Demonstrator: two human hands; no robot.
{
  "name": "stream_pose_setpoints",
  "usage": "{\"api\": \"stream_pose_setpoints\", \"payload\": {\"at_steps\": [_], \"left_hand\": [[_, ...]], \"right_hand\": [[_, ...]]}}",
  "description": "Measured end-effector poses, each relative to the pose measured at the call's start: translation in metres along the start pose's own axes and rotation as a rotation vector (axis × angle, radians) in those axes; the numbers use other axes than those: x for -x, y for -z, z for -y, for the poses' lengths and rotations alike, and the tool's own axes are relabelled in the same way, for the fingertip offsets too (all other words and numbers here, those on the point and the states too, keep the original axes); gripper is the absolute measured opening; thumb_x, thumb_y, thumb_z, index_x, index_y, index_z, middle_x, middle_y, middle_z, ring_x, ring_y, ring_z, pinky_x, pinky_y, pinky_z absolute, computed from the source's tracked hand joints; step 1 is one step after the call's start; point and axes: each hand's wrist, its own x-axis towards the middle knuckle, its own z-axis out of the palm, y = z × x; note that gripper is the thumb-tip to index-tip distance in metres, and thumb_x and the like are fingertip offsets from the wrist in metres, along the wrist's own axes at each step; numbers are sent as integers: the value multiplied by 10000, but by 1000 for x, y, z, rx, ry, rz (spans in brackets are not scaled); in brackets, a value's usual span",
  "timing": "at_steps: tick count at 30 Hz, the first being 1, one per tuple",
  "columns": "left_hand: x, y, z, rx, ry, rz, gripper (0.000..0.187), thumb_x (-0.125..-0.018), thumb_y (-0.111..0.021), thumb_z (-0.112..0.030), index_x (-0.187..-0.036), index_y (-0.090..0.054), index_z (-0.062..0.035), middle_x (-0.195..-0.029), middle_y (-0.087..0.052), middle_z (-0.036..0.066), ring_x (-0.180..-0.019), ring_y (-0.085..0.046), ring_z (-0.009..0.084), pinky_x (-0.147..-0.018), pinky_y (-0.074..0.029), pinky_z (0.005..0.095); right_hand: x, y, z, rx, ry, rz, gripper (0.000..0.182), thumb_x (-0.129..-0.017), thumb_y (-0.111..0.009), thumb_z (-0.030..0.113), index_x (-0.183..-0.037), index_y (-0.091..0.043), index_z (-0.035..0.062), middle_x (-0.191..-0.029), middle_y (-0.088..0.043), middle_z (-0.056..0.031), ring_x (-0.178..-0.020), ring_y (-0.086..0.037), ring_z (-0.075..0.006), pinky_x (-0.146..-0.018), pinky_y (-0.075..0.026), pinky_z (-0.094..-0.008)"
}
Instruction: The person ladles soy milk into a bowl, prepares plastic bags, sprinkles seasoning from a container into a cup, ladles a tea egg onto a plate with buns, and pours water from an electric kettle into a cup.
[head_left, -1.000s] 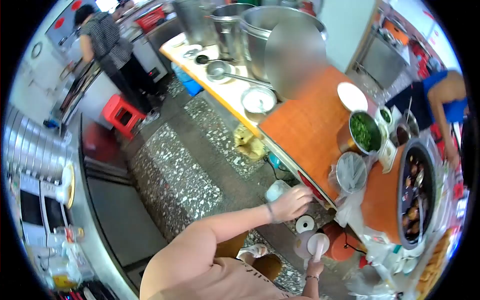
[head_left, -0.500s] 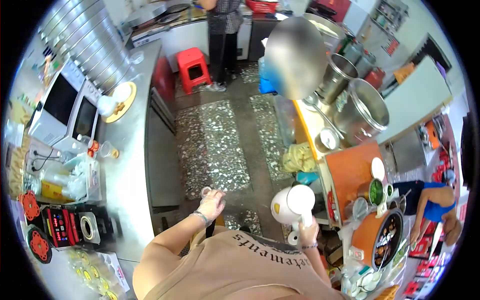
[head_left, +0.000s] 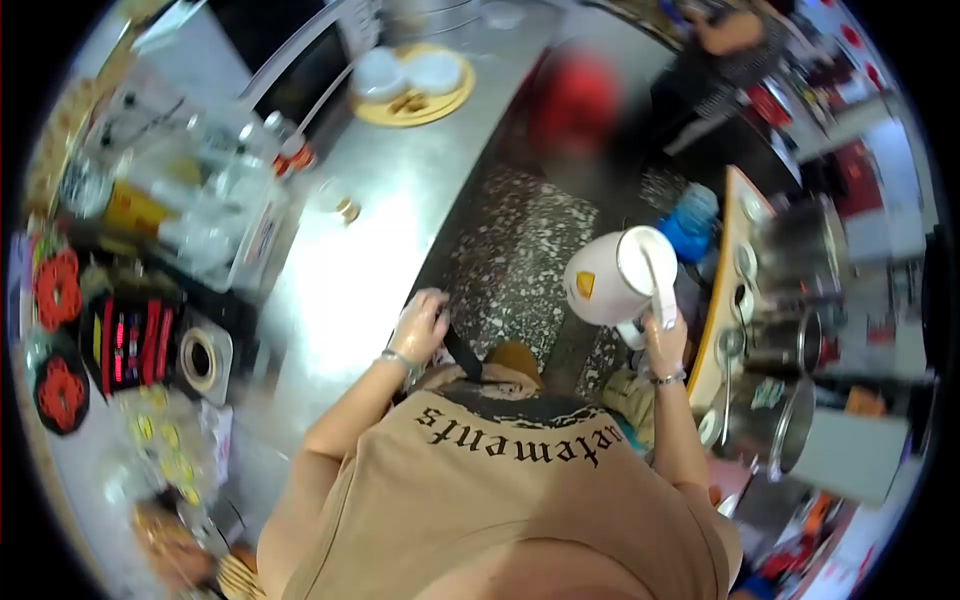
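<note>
My right hand (head_left: 664,345) grips the handle of a white electric kettle (head_left: 597,285) with a yellow mark on its side. The kettle is held up over the floor, its white lid facing me. My left hand (head_left: 418,326), in a clear thin glove, is beside the edge of the steel counter (head_left: 345,290). Its fingers are curled in, and whatever may be inside them is hidden. A small cup (head_left: 346,209) stands farther along that counter.
Along the left are a round wooden board with white bowls (head_left: 418,112), a plastic bin of bags (head_left: 255,235) and a red-lit sealing machine (head_left: 135,340). Steel pots (head_left: 755,410) line the right-hand worktop. A person (head_left: 715,70) and a blurred red stool (head_left: 575,100) are ahead.
My view and body have turned left, toward the steel counter. The kettle has come along in my right hand, and my left hand is now beside the counter edge.
</note>
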Motion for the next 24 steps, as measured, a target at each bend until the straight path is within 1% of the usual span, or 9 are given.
{"api": "stream_pose_setpoints", "payload": {"at_steps": [4, 9, 10, 12, 13, 15, 17, 21, 24], "left_hand": [[-24, 6, 13, -50, 245, -146, 280, -849, -557, -124, -1106, -545, -13, -1150, -543, 180, -1068, -533, 365, -917, -442, 415], [-37, -10, 1, -66, 517, -324, 272, -872, -562, -145, -1115, -555, -24, -1154, -543, 168, -1060, -544, 355, -913, -446, 417], [-41, -16, -3, -59, 527, -412, 275, -848, -565, -143, -1096, -567, -24, -1153, -547, 177, -1028, -556, 370, -883, -457, 432], [-46, -29, -4, -31, 620, -494, 275, -846, -568, -144, -1094, -568, -26, -1148, -550, 177, -1023, -559, 369, -881, -458, 433], [-49, -34, -5, 0, 673, -538, 275, -845, -571, -145, -1093, -568, -27, -1142, -553, 178, -1019, -561, 368, -879, -458, 433], [-54, -40, -12, -20, 710, -625, 269, -844, -575, -145, -1086, -572, -25, -1125, -562, 178, -993, -575, 363, -866, -466, 427], [-55, -41, -14, 48, 782, -583, 265, -874, -561, -129, -1112, -548, -13, -1143, -547, 184, -994, -596, 328, -873, -481, 398], [-59, -34, -6, 81, 858, -577, 271, -873, -560, -123, -1119, -543, -9, -1132, -548, 185, -987, -601, 328, -856, -490, 393], [-61, -31, 9, 119, 862, -591, 276, -878, -560, -130, -1124, -544, -5, -1117, -551, 179, -974, -606, 314, -841, -491, 388]], "right_hand": [[-109, -58, 36, 15, 178, 181, 241, -774, -664, 136, -958, -613, -12, -823, -640, -83, -736, -599, -152, -675, -492, -301], [-213, -129, 97, -24, 314, 592, 233, -777, -665, 128, -958, -610, -8, -810, -630, -58, -720, -572, -116, -655, -473, -291], [-233, -147, 105, -15, 341, 642, 233, -777, -665, 128, -958, -610, -8, -810, -630, -58, -720, -572, -116, -655, -473, -291], [-263, -188, 120, -110, 600, 706, 218, -774, -664, 122, -943, -606, -3, -783, -609, -40, -697, -544, -98, -637, -460, -278], [-274, -205, 135, -111, 620, 742, 218, -774, -664, 122, -943, -606, -3, -783, -609, -40, -697, -544, -98, -637, -460, -278], [-283, -231, 167, -66, 632, 937, 214, -770, -663, 120, -938, -605, 2, -776, -602, -34, -696, -540, -101, -641, -462, -279], [-291, -263, 187, -98, 616, 1033, 223, -769, -659, 133, -945, -606, 7, -778, -605, -34, -704, -547, -101, -656, -469, -288], [-303, -322, 223, 95, 718, 1143, 269, -766, -653, 135, -995, -610, 1, -845, -638, -43, -758, -576, -101, -690, -476, -281], [-291, -349, 249, -18, 637, 1322, 318, -755, -647, 143, -1036, -612, -2, -898, -655, -103, -821, -608, -128, -744, -482, -279]]}}
